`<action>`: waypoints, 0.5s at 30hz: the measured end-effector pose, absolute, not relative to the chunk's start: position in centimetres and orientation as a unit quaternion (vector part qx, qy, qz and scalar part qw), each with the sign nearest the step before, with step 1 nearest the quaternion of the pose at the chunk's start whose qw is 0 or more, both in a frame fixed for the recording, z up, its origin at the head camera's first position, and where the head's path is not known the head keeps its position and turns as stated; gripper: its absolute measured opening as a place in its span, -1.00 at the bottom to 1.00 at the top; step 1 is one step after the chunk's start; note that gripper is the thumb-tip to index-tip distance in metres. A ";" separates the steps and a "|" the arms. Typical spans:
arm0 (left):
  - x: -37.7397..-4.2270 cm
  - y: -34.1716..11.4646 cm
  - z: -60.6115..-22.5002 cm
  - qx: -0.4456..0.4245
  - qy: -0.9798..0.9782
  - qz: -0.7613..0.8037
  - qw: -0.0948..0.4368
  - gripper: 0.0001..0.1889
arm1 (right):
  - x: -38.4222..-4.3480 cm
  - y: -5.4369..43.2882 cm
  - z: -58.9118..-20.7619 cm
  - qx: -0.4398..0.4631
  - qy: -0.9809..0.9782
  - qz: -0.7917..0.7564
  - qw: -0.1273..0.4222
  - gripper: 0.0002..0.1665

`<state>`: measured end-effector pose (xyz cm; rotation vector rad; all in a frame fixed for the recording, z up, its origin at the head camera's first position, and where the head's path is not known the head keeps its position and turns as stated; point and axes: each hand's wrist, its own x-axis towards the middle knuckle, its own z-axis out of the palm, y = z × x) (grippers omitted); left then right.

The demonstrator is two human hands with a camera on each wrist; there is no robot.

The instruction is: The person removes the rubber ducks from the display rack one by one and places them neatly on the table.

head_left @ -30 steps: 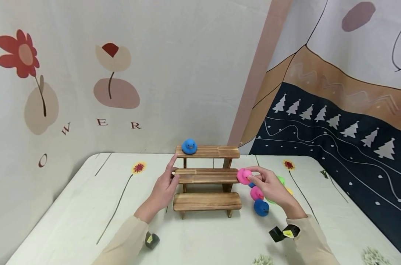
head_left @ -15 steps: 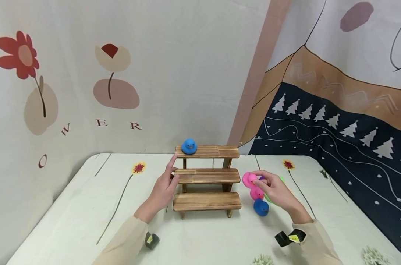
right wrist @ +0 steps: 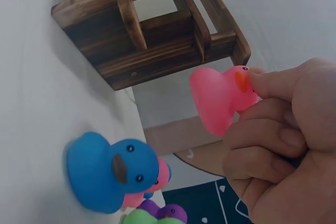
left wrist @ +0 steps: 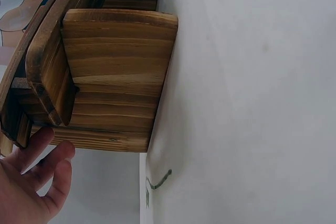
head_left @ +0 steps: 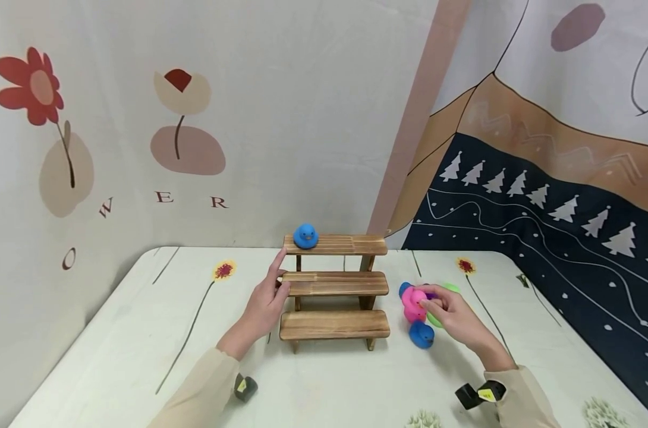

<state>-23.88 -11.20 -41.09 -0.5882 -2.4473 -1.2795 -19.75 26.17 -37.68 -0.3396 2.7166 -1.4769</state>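
Note:
My right hand [head_left: 452,315] pinches a pink rubber duck [right wrist: 218,95] by its head, above the loose ducks to the right of the wooden three-step stand [head_left: 334,285]. In the head view, a second pink duck [head_left: 412,314] shows just below the held one, next to a dark blue duck [head_left: 421,335]. My left hand [head_left: 261,306] touches the stand's left side, its index finger extended toward the top shelf. The left wrist view shows these fingers [left wrist: 58,153] against the wood, loosely bent. One blue duck [head_left: 305,236] sits at the left end of the top shelf.
Behind the right hand are a green duck [head_left: 450,288] and another blue one [head_left: 405,288], partly hidden. A purple duck [right wrist: 170,212] shows low in the right wrist view. The white table cloth [head_left: 324,386] has printed flowers, and a patterned curtain [head_left: 281,119] hangs behind.
My right hand has moved right and down with the pink duck, away from the right end of the middle shelf to over the loose ducks. My left hand has stayed in place.

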 end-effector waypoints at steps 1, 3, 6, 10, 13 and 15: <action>-23.9 -11.2 -41.1 -0.207 -0.855 -0.448 0.159 -0.33 | -19.7 26.3 -37.7 -0.103 0.875 -0.473 0.017 -0.53; -23.9 -11.2 -41.1 -0.208 -0.855 -0.449 0.158 -0.33 | -19.5 26.5 -37.9 -0.090 0.877 -0.471 0.022 -0.51; -23.9 -11.2 -41.2 -0.209 -0.855 -0.447 0.159 -0.33 | -19.3 26.8 -38.1 -0.076 0.880 -0.468 0.032 -0.48; -24.0 -11.2 -41.1 -0.208 -0.855 -0.449 0.158 -0.33 | -19.0 27.2 -38.4 -0.078 0.879 -0.469 0.031 -0.50; -24.0 -11.2 -41.1 -0.206 -0.855 -0.449 0.157 -0.33 | -18.7 27.6 -38.5 -0.081 0.877 -0.473 0.024 -0.51; -24.0 -11.2 -41.1 -0.206 -0.856 -0.447 0.157 -0.33 | -18.5 28.0 -38.5 -0.083 0.878 -0.470 0.023 -0.51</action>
